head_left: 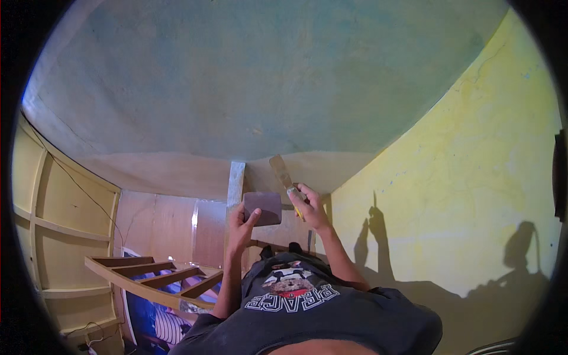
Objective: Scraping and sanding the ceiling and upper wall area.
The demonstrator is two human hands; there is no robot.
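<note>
My left hand (241, 228) grips a flat, purplish-brown square (262, 208) with rounded corners, its thumb lying across the front; what the square is made of I cannot tell. Close beside it, my right hand (310, 207) is closed round the handle of a putty knife (280, 170). The knife's blade points up and slightly left, and a yellow part of its handle shows below the fingers. Knife and square are apart from each other. Both are held up in front of me, below the grey-green painted surface (248, 83).
A yellow wall (449, 160) on the right carries my shadow. A wooden ladder-like frame with slats (148, 275) stands at the lower left, by a printed poster (139, 319). A pale post (235, 180) rises behind my left hand. Framed panels (71, 207) and a dangling cable are far left.
</note>
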